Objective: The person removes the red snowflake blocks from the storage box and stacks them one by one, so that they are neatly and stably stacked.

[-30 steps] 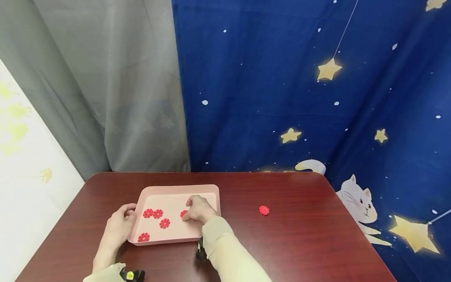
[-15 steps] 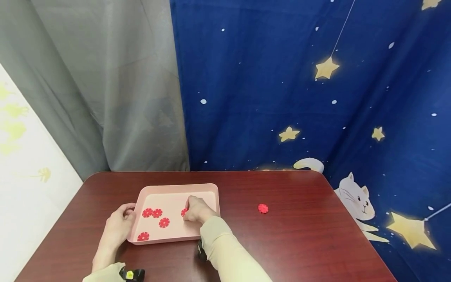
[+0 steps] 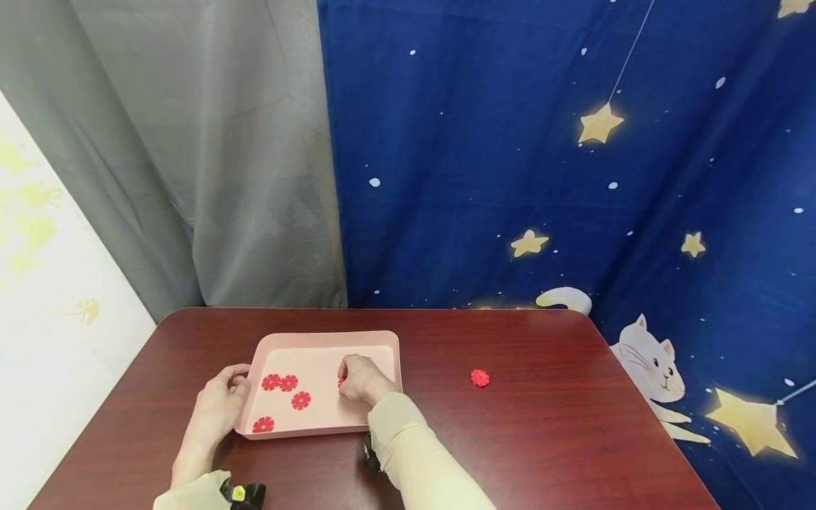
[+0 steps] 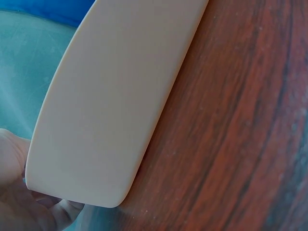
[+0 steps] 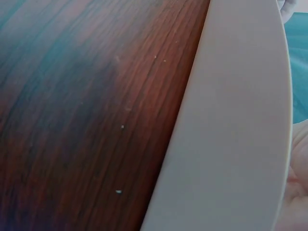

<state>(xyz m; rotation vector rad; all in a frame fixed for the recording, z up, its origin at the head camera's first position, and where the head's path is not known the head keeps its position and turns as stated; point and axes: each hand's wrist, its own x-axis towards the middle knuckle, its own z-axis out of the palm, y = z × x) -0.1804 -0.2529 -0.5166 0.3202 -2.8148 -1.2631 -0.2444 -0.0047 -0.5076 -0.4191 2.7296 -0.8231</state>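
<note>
A shallow pink tray [image 3: 319, 429] lies on the table, with several red, notched, flower-shaped plastic discs [image 3: 301, 400] in its left part. My left hand [image 3: 215, 407] grips the tray's left wall; in the left wrist view, the fingers [image 4: 62, 211] curl round the end of the wall. Inside the tray's right half, my right hand [image 3: 365, 379] pinches another red disc [image 3: 341, 382], mostly hidden by the fingertips. From the right wrist, the tray's outer wall [image 5: 226, 120] covers much of the view, and only part of the right hand [image 5: 298, 183] shows behind it.
One more red disc [image 3: 479, 378] lies on the dark red wooden table [image 3: 542, 439], to the right of the tray. A grey curtain [image 3: 255, 177] and a blue star-patterned curtain [image 3: 459, 177] hang behind the table's far edge.
The right fingertips have drawn together round the red disc, which is now more covered and slightly further right. The left hand stays at the tray wall. The head view shifts slightly.
</note>
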